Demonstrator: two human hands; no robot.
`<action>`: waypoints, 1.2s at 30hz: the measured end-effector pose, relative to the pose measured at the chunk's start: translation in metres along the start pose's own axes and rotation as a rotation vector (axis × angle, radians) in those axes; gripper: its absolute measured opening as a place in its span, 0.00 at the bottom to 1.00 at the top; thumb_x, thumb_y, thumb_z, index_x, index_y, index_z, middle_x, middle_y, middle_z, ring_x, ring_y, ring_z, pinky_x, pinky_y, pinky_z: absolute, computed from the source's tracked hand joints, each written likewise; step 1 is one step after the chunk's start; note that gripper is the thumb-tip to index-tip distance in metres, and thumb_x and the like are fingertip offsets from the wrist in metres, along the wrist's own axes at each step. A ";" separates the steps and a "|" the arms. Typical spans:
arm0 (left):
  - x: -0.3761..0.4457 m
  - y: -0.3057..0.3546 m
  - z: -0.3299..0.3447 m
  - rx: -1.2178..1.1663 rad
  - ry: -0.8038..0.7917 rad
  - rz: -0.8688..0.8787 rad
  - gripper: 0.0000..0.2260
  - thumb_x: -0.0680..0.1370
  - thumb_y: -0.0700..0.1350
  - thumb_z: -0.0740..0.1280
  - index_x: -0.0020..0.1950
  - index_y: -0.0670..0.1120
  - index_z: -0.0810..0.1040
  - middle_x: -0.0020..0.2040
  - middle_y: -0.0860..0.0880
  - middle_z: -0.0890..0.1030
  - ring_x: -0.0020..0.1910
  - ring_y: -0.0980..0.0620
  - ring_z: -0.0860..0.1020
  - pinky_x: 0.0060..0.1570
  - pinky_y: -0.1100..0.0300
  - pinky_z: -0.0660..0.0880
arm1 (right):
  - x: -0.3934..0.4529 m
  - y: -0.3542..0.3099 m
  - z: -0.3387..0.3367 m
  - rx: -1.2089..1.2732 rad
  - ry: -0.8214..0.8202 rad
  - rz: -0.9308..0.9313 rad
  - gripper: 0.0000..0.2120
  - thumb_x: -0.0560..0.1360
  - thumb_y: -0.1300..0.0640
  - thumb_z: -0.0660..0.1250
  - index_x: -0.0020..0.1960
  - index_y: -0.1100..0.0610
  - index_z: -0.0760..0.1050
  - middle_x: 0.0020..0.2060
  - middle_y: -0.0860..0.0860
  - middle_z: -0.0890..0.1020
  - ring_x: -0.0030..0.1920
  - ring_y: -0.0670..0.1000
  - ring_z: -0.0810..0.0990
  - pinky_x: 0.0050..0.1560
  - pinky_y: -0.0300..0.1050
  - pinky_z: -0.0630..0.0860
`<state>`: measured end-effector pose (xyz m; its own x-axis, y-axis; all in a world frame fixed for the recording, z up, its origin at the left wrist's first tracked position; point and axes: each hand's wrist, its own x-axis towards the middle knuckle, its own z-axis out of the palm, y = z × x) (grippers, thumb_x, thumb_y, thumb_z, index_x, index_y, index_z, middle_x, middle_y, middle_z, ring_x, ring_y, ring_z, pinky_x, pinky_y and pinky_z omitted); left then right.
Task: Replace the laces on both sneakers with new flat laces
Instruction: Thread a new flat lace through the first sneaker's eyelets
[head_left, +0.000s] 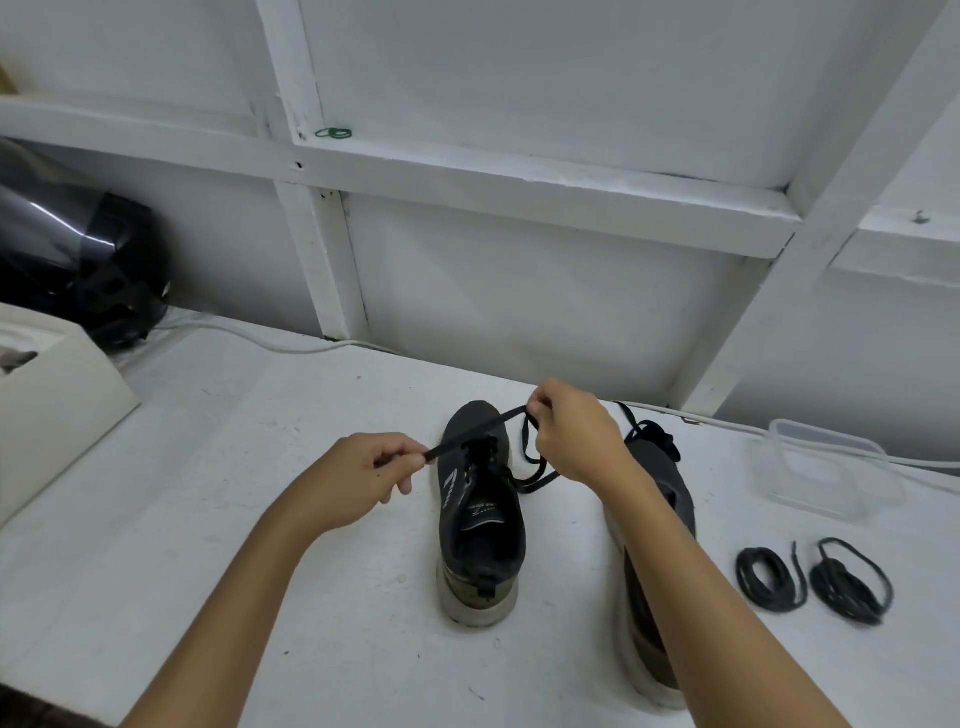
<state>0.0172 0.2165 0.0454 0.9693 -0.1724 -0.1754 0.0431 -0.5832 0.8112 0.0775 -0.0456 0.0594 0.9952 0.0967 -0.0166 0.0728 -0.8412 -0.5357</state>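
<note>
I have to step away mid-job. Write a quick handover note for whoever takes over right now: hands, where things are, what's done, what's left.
Left hand pinches one end of the flat black lace; right hand pinches the other part, pulled taut above the left sneaker.
Left sneaker: the lace runs through the eyelets near the toe; upper eyelets not yet laced.
Right sneaker, partly hidden by the right forearm, has a black lace bunched at its toe; its lacing cannot be judged.
Two coiled round laces lie on the white table to the right, apparently the old ones.
Left to do: finish lacing the left sneaker, check the right.
</note>
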 end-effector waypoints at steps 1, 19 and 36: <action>-0.001 -0.002 0.001 -0.006 -0.039 -0.015 0.09 0.83 0.48 0.64 0.51 0.60 0.83 0.42 0.58 0.85 0.35 0.61 0.79 0.40 0.64 0.73 | 0.000 0.001 0.001 -0.007 0.013 0.011 0.08 0.80 0.62 0.58 0.44 0.51 0.70 0.39 0.46 0.78 0.40 0.52 0.76 0.34 0.45 0.67; -0.004 -0.025 0.042 -0.484 0.216 -0.220 0.04 0.78 0.45 0.72 0.50 0.52 0.86 0.45 0.52 0.87 0.46 0.55 0.84 0.41 0.63 0.75 | -0.042 -0.016 0.027 0.226 -0.003 0.121 0.14 0.79 0.46 0.67 0.37 0.52 0.78 0.30 0.44 0.80 0.35 0.47 0.79 0.39 0.44 0.77; -0.008 -0.010 0.080 -0.574 0.296 -0.159 0.02 0.77 0.44 0.73 0.49 0.50 0.83 0.42 0.51 0.87 0.45 0.58 0.84 0.43 0.63 0.75 | -0.066 -0.016 0.049 0.494 -0.286 0.177 0.09 0.77 0.53 0.70 0.39 0.53 0.83 0.23 0.43 0.71 0.25 0.43 0.65 0.28 0.35 0.64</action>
<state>-0.0108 0.1602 -0.0060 0.9626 0.1538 -0.2232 0.2338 -0.0545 0.9708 0.0069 -0.0125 0.0282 0.9271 0.1748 -0.3316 -0.2001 -0.5173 -0.8321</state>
